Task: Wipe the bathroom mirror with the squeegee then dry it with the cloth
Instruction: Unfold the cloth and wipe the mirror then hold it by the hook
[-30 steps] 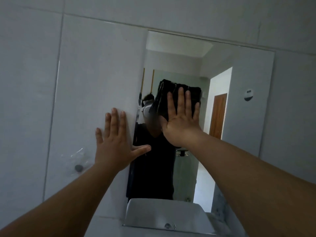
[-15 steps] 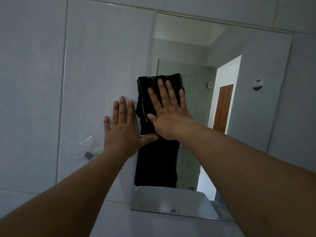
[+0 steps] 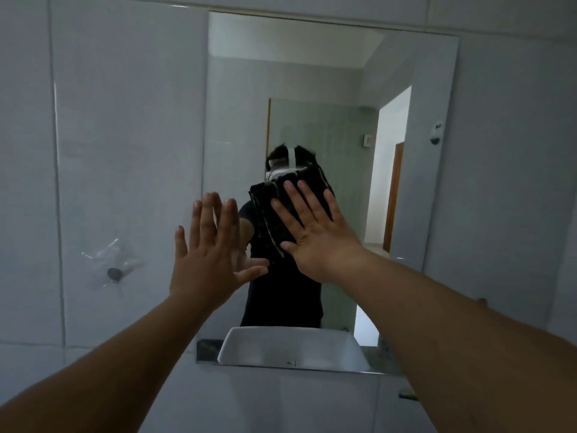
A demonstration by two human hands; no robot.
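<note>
The frameless mirror [image 3: 312, 73] hangs on the pale tiled wall ahead of me. A dark folded cloth [image 3: 274, 210] is pressed flat on the glass near its middle under my right hand [image 3: 315, 232], whose fingers are spread over it. My left hand [image 3: 209, 254] lies flat and spread on the mirror's left edge, just left of the cloth, holding nothing. The mirror reflects a person in dark clothes behind the cloth. No squeegee is in view.
A small dark wall hook [image 3: 114, 273] under clear plastic sits on the tile [image 3: 125, 120] left of the mirror. The mirror's bottom reflects a white basin [image 3: 290, 348]. A doorway [image 3: 387, 170] and a round wall fitting [image 3: 435, 132] show in the reflection on the right.
My right hand has slid the cloth from the mirror's left side to the right and lower. My left hand stays flat at the left edge.
</note>
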